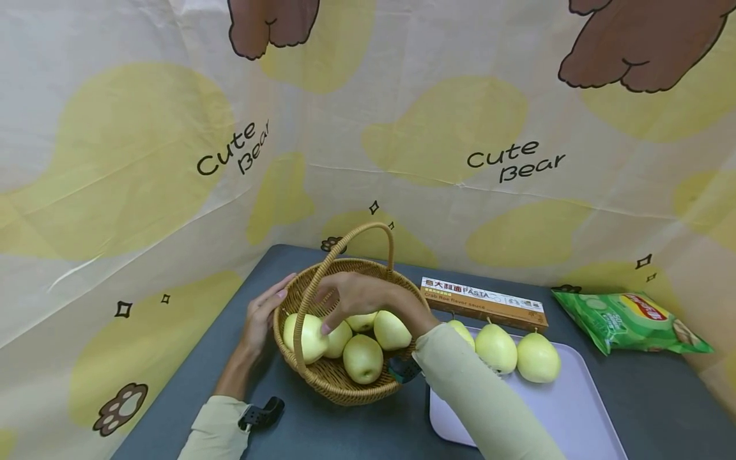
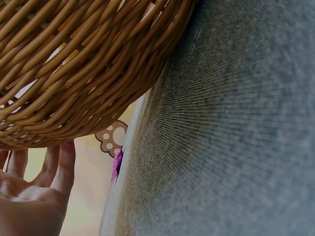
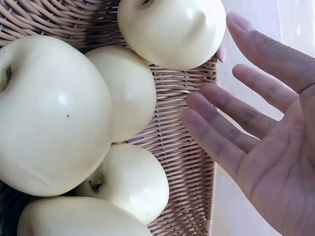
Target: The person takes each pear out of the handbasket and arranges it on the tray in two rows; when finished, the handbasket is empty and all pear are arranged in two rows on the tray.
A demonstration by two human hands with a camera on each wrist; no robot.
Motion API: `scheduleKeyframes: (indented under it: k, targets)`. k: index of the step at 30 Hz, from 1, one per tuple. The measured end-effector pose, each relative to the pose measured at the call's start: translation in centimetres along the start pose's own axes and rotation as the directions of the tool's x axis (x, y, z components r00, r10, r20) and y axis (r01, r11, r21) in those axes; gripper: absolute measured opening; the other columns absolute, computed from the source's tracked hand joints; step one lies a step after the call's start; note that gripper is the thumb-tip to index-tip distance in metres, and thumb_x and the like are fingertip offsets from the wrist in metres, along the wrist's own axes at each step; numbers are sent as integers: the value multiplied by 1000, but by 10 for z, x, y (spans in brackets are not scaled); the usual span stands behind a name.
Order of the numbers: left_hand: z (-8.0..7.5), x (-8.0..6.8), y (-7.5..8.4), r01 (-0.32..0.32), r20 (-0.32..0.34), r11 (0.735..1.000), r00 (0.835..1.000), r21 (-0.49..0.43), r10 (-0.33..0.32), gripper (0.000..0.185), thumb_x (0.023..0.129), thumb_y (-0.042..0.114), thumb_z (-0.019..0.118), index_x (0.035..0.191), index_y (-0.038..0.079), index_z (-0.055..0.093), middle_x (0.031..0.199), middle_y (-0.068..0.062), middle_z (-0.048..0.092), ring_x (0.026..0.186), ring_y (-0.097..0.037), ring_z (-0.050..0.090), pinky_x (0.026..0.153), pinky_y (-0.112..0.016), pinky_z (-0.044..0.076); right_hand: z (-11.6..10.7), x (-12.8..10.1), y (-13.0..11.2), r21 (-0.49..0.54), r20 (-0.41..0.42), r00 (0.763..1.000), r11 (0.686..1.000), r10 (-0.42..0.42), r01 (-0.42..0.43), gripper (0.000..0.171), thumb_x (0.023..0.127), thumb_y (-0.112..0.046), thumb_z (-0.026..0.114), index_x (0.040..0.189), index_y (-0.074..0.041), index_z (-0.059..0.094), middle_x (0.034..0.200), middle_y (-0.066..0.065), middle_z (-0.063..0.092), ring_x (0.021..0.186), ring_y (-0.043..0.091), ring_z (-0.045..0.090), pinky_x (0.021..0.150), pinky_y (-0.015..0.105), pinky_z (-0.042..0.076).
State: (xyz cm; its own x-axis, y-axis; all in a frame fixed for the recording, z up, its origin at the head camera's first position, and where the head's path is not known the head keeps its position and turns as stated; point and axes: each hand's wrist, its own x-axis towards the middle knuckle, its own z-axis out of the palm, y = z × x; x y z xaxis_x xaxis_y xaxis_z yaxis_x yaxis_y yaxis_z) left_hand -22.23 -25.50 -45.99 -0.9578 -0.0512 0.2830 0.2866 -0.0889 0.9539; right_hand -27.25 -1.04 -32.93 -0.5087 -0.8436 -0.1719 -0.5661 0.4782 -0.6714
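Note:
A wicker basket [image 1: 339, 393] with a tall arched handle holds several pale yellow-green pears [image 1: 363, 360]. My right hand [image 1: 359, 297] reaches over the basket under its handle, thumb beside the leftmost pear [image 1: 305, 338]. In the right wrist view the fingers of that hand [image 3: 261, 113] are spread and hold nothing, close to a pear [image 3: 172, 32]. At the basket's left side, my left hand [image 1: 261, 316] rests its extended fingers against the rim. From the left wrist view, the left fingers [image 2: 64, 169] show against the woven wall [image 2: 88, 73].
Right of the basket lies a lilac tray [image 1: 575, 409] with three pears [image 1: 496, 348] along its far side, partly behind my right sleeve. A pasta box [image 1: 483, 303] stands behind the tray. A green chip bag [image 1: 632, 322] lies at the far right of the dark table [image 1: 322, 434].

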Motion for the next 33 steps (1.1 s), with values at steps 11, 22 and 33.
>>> scheduleKeyframes:
  k: [11, 22, 33]
  targets:
    - [-1, 0, 1, 11, 3, 1000, 1000, -16, -11, 49, 112, 20, 50, 155, -3, 50, 149, 4, 64, 131, -4, 62, 109, -21, 51, 7, 2, -6, 39, 60, 998, 999, 0, -2, 65, 83, -30, 93, 141, -18, 66, 144, 1, 66, 128, 23, 65, 101, 29, 55]
    - [-1, 0, -1, 2, 12, 1000, 1000, -24, -2, 49, 112, 19, 50, 155, -3, 49, 146, 6, 66, 129, -5, 64, 108, -22, 52, 13, 6, -9, 48, 114, 993, 999, -18, 12, 68, 82, -22, 94, 144, -26, 67, 147, -6, 64, 132, 22, 63, 104, 27, 54]
    - [-1, -1, 0, 3, 21, 1000, 1000, -7, -3, 49, 113, 21, 49, 156, -1, 50, 156, -11, 57, 130, -6, 63, 108, -22, 52, 16, 9, -12, 17, 143, 989, 999, -47, 45, 84, 80, -17, 95, 155, -28, 57, 154, -6, 58, 137, 19, 56, 112, 30, 48]
